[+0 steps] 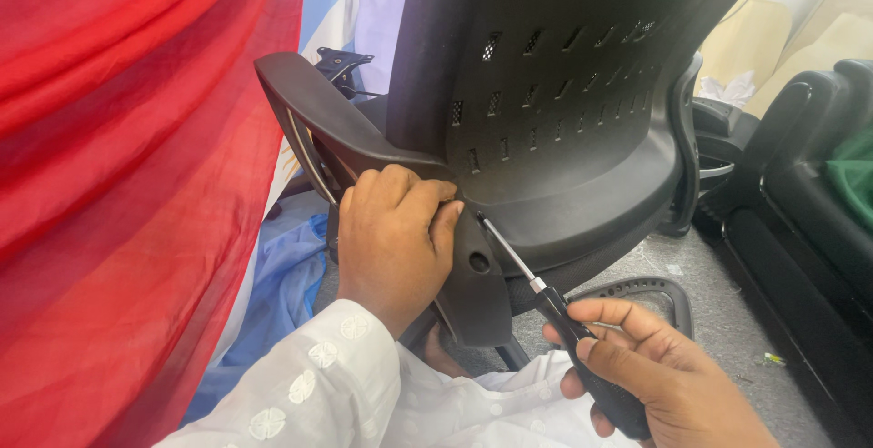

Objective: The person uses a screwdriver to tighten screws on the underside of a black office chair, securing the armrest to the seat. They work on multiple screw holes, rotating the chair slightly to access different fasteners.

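Gripping the screwdriver [564,321] with our right hand [664,380] at lower right, we set its tip against the chair [564,139] at centre, while our left hand [396,234] clamps the armrest bracket [473,284].

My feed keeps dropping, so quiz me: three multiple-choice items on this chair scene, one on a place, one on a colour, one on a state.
1. Where does the screwdriver tip sit?
A. on the floor
B. at the joint of armrest bracket and chair back
C. on the cloth

2. What colour is the cloth at the left?
A. red
B. yellow
C. black

3. What is the left hand doing?
A. hanging free
B. holding a screwdriver
C. pressing on the armrest bracket

Answers:
1 B, the screwdriver in the right hand points its tip at the armrest bracket beneath the chair back.
2 A, the cloth is red.
3 C, the left hand grips the bracket.
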